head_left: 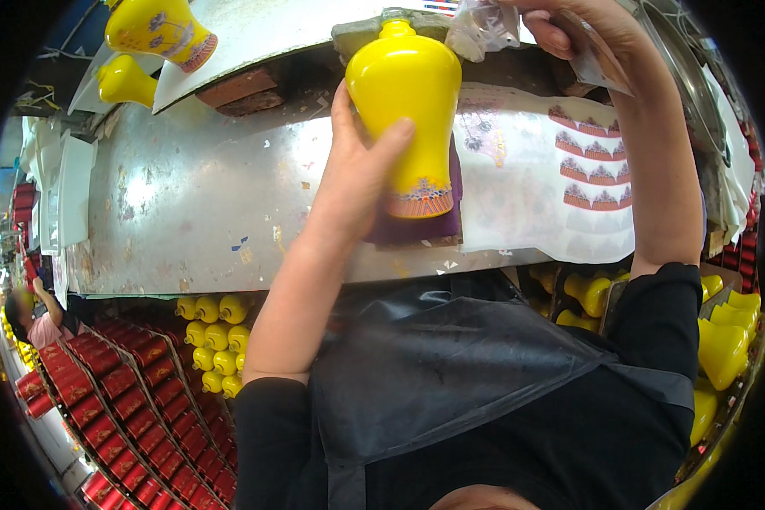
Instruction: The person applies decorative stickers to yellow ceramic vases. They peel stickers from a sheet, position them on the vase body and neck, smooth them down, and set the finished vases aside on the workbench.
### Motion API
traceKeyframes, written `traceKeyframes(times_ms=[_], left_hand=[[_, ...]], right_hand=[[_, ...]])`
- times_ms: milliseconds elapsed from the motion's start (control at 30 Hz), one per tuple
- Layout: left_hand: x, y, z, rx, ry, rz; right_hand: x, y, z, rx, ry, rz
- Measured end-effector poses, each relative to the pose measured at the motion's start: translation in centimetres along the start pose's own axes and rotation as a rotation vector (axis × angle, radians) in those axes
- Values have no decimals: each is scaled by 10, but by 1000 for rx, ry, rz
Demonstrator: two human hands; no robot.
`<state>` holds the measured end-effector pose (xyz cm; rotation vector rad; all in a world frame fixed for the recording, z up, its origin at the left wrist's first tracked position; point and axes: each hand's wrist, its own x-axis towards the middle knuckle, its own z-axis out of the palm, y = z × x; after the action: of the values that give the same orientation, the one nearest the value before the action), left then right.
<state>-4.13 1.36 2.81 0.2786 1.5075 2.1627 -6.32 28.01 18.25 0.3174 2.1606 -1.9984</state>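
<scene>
A glossy yellow bottle with a patterned band round its narrow base lies over a purple pad on the metal bench. My left hand is wrapped round its left side, thumb across the front. At the upper right my right hand has its fingers curled round a thin, flat, translucent piece, whose kind I cannot make out. Just left of those fingers sits a crumpled clear plastic bag. A white decal sheet, printed with rows of patterned bands, lies right of the bottle.
Two more yellow bottles, one decorated and one partly hidden, are at the upper left. Paper scraps dot the metal bench. Below it are stacked yellow bottles and racks of red cylinders. Another person is at far left.
</scene>
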Motion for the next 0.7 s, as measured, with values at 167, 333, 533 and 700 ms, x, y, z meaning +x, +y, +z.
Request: traceKeyframes(times_ms=[167, 333, 533, 700], left_hand=[[1, -1, 0, -9, -22, 21], [-2, 2, 2, -54, 21, -17], [-6, 10, -1, -127, -5, 8], [9, 20, 1, 312, 168, 165]], right_hand=[[-16, 9, 34, -523, 74, -580], [-57, 57, 74, -1429, 112, -1106], [-68, 96, 102, -1541, 165, -1123], [-68, 108, 101, -1542, 138, -1130]])
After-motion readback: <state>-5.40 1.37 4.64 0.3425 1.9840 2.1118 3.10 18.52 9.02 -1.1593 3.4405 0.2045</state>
